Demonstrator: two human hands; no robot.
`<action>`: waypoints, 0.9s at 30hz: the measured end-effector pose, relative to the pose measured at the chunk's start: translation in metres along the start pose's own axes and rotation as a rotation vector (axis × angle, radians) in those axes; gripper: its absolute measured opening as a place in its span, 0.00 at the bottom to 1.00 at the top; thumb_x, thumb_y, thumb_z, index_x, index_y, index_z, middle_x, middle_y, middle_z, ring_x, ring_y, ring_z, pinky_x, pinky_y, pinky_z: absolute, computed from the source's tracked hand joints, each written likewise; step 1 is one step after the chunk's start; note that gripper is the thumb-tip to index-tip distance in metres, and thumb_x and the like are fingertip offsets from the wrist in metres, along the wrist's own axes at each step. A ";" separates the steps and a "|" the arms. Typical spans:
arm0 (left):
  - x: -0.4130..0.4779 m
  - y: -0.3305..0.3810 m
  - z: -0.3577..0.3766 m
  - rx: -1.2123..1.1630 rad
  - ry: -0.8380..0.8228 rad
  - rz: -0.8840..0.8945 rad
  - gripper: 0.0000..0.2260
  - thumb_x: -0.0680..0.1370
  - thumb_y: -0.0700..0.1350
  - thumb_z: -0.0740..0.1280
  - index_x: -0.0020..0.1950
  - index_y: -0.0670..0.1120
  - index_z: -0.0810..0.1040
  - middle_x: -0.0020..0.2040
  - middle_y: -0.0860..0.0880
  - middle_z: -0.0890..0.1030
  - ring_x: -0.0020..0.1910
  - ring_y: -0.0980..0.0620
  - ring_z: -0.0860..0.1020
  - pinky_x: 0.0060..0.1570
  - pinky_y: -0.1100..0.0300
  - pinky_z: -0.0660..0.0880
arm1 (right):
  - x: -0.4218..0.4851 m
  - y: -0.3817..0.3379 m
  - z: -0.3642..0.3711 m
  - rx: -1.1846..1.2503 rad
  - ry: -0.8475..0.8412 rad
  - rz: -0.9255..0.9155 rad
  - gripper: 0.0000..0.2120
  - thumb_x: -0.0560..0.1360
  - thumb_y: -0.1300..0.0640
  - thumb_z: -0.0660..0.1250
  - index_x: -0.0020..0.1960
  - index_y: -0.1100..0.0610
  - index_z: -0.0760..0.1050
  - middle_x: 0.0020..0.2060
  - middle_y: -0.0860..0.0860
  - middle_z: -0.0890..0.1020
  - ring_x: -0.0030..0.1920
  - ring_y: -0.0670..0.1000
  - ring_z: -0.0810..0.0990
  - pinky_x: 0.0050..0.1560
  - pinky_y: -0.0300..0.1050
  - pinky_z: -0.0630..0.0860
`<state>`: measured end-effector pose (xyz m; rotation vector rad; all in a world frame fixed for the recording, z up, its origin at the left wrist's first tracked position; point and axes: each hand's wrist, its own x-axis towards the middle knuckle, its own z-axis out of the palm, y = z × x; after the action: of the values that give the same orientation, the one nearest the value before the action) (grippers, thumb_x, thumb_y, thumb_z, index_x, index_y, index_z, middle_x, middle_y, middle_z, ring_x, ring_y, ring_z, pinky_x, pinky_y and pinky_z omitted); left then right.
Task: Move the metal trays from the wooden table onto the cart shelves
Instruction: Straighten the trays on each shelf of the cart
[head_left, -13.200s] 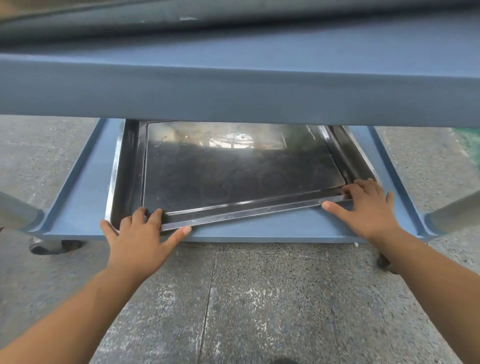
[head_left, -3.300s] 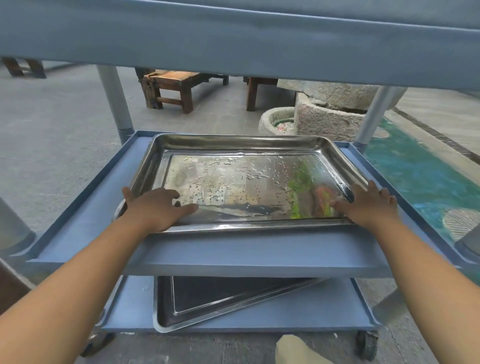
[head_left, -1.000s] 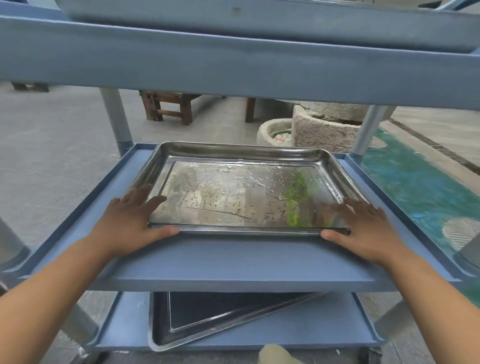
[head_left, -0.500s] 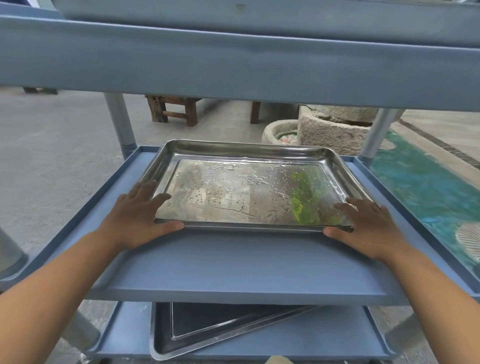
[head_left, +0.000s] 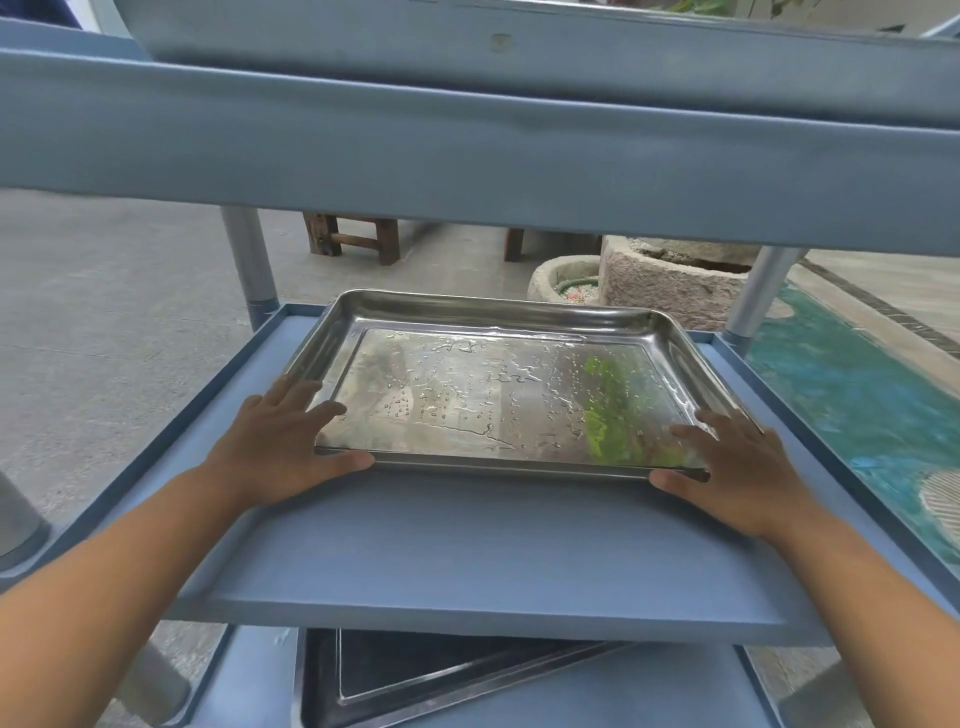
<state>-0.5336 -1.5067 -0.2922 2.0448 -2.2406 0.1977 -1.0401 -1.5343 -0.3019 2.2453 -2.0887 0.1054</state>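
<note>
- The left hand (head_left: 280, 447) lies flat on the near left corner of the metal tray (head_left: 498, 384), fingers spread, thumb on the front edge. The grip is loose, not closed.
- The right hand (head_left: 737, 467) does the same at the near right corner.
- The tray is wet and sits flat on the middle shelf (head_left: 467, 561) of the blue cart.
- On the bottom shelf (head_left: 623, 696), more trays (head_left: 415, 675) lie crooked on each other.

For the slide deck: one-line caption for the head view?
Both hands steady a wet metal tray on the cart's middle shelf.
</note>
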 end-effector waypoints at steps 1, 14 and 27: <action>0.001 -0.001 0.001 0.003 -0.004 0.004 0.47 0.60 0.84 0.41 0.68 0.60 0.70 0.75 0.50 0.62 0.77 0.48 0.55 0.69 0.45 0.62 | 0.001 0.000 0.001 -0.010 0.006 -0.002 0.50 0.56 0.13 0.39 0.72 0.35 0.61 0.77 0.46 0.58 0.78 0.54 0.50 0.76 0.61 0.47; -0.001 0.001 -0.003 0.042 -0.019 0.018 0.47 0.62 0.83 0.39 0.74 0.60 0.61 0.76 0.50 0.62 0.77 0.46 0.56 0.68 0.43 0.63 | -0.001 -0.003 -0.003 -0.013 -0.002 -0.016 0.50 0.57 0.14 0.38 0.72 0.36 0.62 0.75 0.45 0.62 0.78 0.52 0.52 0.75 0.61 0.49; -0.045 0.026 -0.014 -0.110 0.102 0.025 0.40 0.70 0.77 0.46 0.74 0.54 0.63 0.72 0.50 0.69 0.73 0.46 0.64 0.71 0.37 0.57 | -0.044 -0.026 -0.018 0.207 0.074 -0.004 0.41 0.68 0.24 0.54 0.73 0.46 0.64 0.74 0.53 0.65 0.76 0.56 0.58 0.74 0.60 0.56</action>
<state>-0.5550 -1.4580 -0.2861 1.9078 -2.1672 0.1718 -1.0177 -1.4870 -0.2883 2.3162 -2.1236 0.4168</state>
